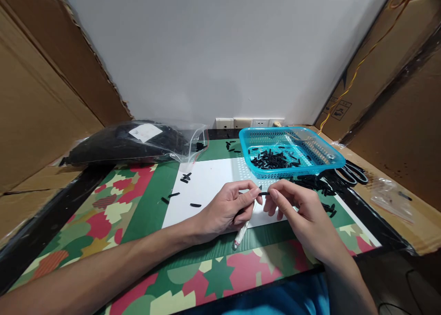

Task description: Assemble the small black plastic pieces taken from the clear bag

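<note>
A small black strip (264, 194) spans the gap between my two hands, above the white sheet. My left hand (227, 207) is closed, pinching its left end between thumb and forefinger. On the other end, the thumb and fingers of my right hand (299, 211) are pinched together. A slim white pen-like tool (241, 234) slants past the fingers of my left hand, its dark tip up by the strip; I cannot tell whether the hand grips it or it lies beneath. Several loose black strips (195, 205) are scattered left of my hands.
Beyond my right hand stands a blue plastic basket (292, 171) containing many black strips. More strips (312, 182) are heaped beside it, near grey-handled scissors (351, 173). A large clear bag of black pieces (103, 143) lies at back left. Cardboard walls (389, 76) flank the table.
</note>
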Motion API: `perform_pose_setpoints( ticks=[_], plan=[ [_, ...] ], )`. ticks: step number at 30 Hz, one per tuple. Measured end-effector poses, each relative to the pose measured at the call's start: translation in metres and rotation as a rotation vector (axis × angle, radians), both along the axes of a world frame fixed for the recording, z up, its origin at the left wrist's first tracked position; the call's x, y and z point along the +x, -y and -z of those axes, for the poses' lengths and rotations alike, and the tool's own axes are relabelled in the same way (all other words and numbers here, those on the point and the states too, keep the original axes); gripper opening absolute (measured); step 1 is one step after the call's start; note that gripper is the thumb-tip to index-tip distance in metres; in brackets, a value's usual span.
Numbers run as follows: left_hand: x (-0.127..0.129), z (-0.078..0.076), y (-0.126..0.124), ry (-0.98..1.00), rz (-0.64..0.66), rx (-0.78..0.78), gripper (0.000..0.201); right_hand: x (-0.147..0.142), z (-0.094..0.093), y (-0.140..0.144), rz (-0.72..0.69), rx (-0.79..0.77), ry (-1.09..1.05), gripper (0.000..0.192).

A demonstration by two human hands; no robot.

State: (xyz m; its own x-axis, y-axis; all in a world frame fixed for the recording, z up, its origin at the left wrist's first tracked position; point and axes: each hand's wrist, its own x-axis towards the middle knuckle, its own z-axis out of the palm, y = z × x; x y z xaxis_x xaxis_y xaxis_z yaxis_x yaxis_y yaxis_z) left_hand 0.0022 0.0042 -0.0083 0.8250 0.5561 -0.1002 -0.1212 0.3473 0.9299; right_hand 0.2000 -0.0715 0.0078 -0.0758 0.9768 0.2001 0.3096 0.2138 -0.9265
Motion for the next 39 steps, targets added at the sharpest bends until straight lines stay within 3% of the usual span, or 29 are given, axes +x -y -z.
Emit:
perform_pose_setpoints(
  ticks=[29,39],
  plan=[
    [-0.0002,-0.0012,0.0002,-0.044,0.008,0.021,0.037,-0.0022,0.0015,0.0005,0.009,-0.021,0.085,0.041],
    [-0.0005,0.0034,0.0001,-0.099,-0.040,0.042,0.045,-0.0020,0.0006,0.0008,0.003,-0.018,0.035,0.034]
  ],
)
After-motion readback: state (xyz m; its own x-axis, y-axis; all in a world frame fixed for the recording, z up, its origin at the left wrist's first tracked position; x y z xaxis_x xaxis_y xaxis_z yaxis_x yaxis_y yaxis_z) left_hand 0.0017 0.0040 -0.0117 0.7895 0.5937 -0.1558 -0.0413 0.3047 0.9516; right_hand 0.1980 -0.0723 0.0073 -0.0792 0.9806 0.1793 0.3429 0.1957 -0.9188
